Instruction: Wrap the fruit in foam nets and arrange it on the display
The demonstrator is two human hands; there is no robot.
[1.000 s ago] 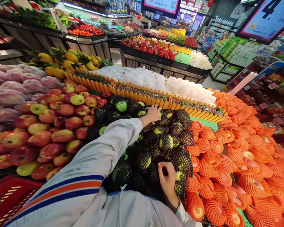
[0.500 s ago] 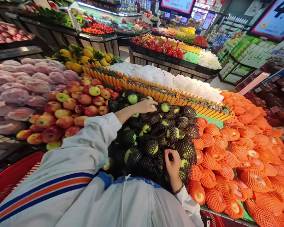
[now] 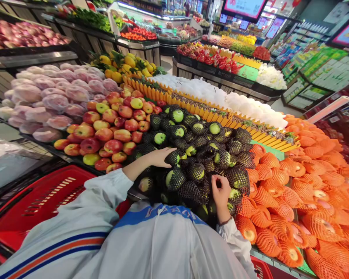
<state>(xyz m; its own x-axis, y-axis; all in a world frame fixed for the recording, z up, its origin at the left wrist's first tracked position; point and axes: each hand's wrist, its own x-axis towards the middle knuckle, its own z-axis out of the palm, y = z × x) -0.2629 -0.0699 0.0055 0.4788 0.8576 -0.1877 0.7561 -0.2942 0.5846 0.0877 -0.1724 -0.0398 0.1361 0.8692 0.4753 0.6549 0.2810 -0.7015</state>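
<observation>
My left hand (image 3: 162,157) lies over the near left part of a pile of green fruits in black foam nets. Its fingers are stretched out and touch one netted green fruit (image 3: 174,158), with the thumb on the lower side. At the near right of the same pile, my right hand (image 3: 222,190) has thumb and index finger curled into a ring. Whether it pinches some netting or nothing does not show. A netted green fruit (image 3: 196,171) lies between the hands, and a larger one (image 3: 175,179) sits just below my left hand.
Red and yellow apples (image 3: 113,128) adjoin the pile on the left, with wrapped pink fruits (image 3: 55,101) beyond. Orange-netted fruits (image 3: 272,215) cover the right. A yellow picket edging (image 3: 197,107) runs behind. A red shopping basket (image 3: 46,205) stands at my left.
My left hand has drawn back from the far part of the pile toward me and to the left. My right hand keeps its curled pose. The view has turned slightly left.
</observation>
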